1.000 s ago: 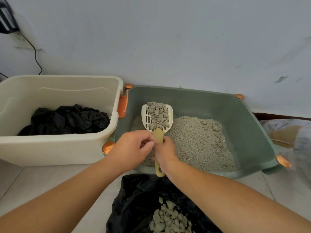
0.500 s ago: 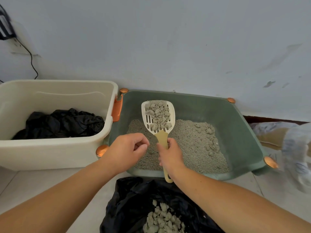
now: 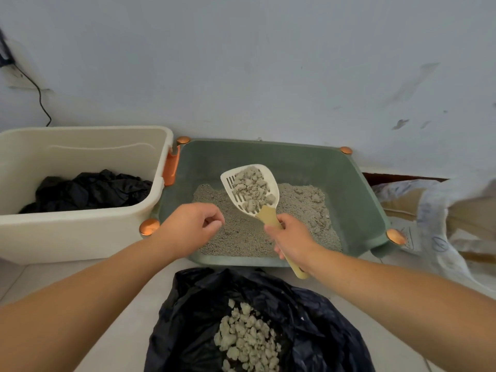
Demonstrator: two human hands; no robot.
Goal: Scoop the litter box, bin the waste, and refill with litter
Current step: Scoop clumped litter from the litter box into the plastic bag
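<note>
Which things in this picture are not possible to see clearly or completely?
- Scoop handle middle: head view, right hand wraps it.
- Black bag lower part: cut by bottom edge.
- Litter sack print: blurred, cut by right edge.
- Cream bin bottom: covered by black plastic.

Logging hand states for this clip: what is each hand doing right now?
Left hand: holds nothing, fingers loosely curled, over the litter box.
Right hand: grips the scoop handle; the scoop carries clumps.

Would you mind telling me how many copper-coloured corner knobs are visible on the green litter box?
4: back left, back right, front left and front right corners of the litter box.
</note>
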